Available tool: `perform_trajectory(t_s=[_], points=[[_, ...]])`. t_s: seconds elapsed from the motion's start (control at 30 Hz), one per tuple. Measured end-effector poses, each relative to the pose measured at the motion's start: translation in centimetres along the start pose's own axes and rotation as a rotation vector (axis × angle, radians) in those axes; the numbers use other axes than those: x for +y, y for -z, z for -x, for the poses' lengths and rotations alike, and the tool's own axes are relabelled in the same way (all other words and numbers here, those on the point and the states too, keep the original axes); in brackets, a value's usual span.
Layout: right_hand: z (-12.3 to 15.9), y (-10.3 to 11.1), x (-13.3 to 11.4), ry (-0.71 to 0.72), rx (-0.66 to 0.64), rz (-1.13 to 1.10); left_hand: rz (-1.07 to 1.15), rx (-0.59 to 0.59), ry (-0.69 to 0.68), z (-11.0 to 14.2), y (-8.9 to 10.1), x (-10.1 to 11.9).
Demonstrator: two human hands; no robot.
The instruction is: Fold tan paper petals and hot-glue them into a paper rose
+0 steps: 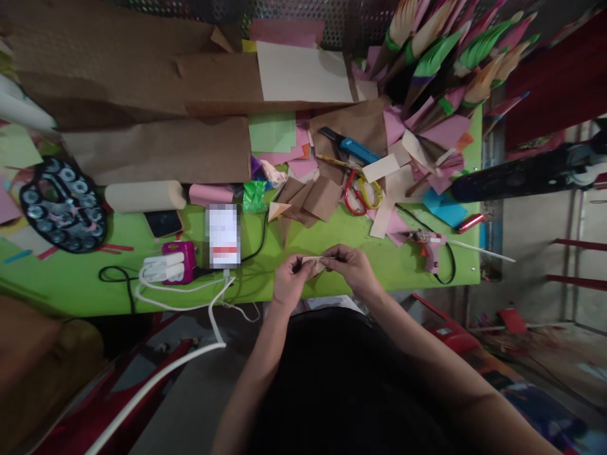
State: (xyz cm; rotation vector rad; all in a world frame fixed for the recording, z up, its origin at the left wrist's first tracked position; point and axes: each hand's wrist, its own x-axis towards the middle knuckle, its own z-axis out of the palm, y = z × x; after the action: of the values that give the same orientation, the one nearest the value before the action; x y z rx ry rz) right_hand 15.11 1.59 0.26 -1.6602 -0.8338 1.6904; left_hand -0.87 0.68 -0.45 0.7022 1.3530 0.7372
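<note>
Where the thumbs and fingers of both hands meet, left hand [290,281] and right hand [353,268] pinch a small pale paper piece [313,260] between them, above the near edge of the green table [403,275]. Fingertips cover both its ends, so its full outline and any folds are hard to make out. Long axis runs roughly left to right, one end toward each hand.

Just beyond, folded brown paper [322,201] and scissors [364,194] with red and yellow handles; their blades are hard to make out. Left: phone [222,235], screen blurred out, cable attached. Right: pink glue gun [431,253]. Farther, blue cutter [359,150] lies slantwise among scraps. Far right, paper cones [436,60] crowd together, some cut off by the frame. Near left, a brown shape [42,366], blurred and cut off; cannot tell what.
</note>
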Motion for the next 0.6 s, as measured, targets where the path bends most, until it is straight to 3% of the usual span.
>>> perform_trajectory(t_s=[0.37,0.6], points=[[0.0,0.1,-0.2,0.065,-0.058,0.131,-0.146,0.018,-0.141,-0.1,0.7,1.1],[-0.2,-0.1,0.2,0.051,-0.020,0.097,-0.041,-0.036,-0.041,-0.2,0.6,0.2]])
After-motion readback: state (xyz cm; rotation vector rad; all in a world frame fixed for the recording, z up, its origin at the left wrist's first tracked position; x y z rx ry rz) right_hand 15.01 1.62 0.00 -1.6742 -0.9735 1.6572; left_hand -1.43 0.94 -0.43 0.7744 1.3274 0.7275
